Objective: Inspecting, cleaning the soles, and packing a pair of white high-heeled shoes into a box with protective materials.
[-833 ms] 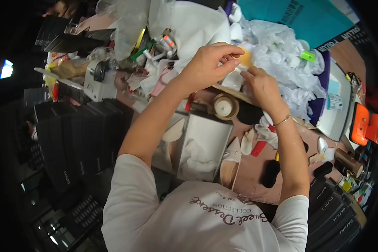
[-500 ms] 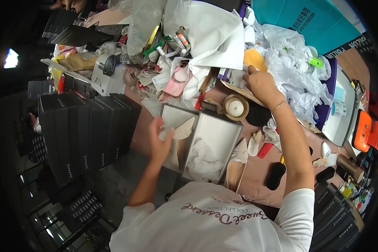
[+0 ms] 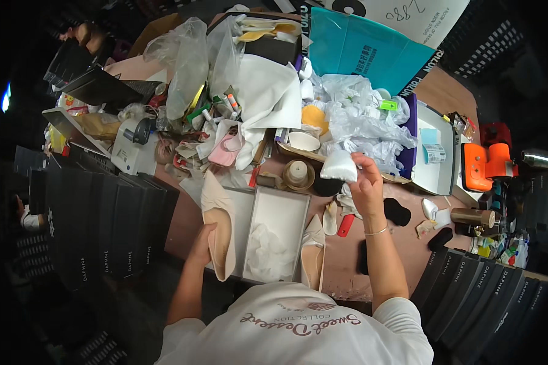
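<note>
My left hand is closed around a beige pointed flat shoe, held up toe away from me, just left of the open shoe box. A small shiny white pad, like a shoe stuffer, is pinched in the fingers of my right hand, above the table to the right. Crumpled white tissue paper lies in the near part of the box. Against the box's right side rests a second beige flat shoe. The box lid is partly hidden behind the raised shoe.
Dark shoe boxes stand stacked at left and at near right. A purple bin of white plastic bags is at the back. Beyond the box sits a tape roll. Black pads and an orange tape dispenser lie to the right.
My left hand has taken hold of the beige shoe and lifted it. My right hand has drawn back from the clutter with the white pad in it. The view has shifted.
</note>
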The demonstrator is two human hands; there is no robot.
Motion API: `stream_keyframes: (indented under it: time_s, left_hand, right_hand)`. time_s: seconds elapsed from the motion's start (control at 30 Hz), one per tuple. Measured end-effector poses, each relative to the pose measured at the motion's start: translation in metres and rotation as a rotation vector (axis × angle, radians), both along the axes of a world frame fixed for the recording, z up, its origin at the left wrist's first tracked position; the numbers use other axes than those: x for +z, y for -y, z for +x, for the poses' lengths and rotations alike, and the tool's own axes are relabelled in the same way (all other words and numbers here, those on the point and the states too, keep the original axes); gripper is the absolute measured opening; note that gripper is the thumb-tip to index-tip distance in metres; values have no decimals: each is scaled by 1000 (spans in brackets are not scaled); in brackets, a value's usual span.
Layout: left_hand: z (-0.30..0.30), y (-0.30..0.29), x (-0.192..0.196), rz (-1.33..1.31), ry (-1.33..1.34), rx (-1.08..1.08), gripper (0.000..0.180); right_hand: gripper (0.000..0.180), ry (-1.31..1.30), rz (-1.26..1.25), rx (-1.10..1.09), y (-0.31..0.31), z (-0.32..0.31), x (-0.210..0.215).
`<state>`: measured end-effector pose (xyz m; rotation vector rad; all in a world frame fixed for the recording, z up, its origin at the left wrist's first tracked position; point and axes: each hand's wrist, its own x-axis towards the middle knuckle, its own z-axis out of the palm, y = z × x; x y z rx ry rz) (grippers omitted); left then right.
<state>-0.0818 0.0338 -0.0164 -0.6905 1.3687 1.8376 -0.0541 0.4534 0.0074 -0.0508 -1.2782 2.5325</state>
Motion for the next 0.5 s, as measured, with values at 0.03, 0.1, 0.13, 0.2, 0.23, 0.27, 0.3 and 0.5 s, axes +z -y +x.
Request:
stream_keyframes:
  time_s: [0.03,0.1,0.13,0.2,0.23,0.27,0.3,0.5]
  left_hand:
    - [2,-9,8,49,34,17,36]
    - [12,-32,16,172,93,4,42]
    - [18,-43,17,251,155,5,46]
    - [26,-70,35,472,139,-71,54]
    - [31,-79,32,460,164,-68,59]
    - [37,-85,28,445,193,-65,64]
    - [41,-90,26,452,179,-76,64]
    - [53,-96,17,419,119,-69,57]
  right_hand:
    - [37,32,-15,-37,4,7,-5]
    - [37,64,134,-80,23,16,0]
    - [39,84,204,-88,30,21,1]
    - [41,102,197,-93,41,30,8]
    - [42,113,182,-84,47,33,10]
    - [43,109,215,-60,45,37,7]
    - [44,117,213,-63,46,41,6]
    - [44,178,244,-47,44,54,2]
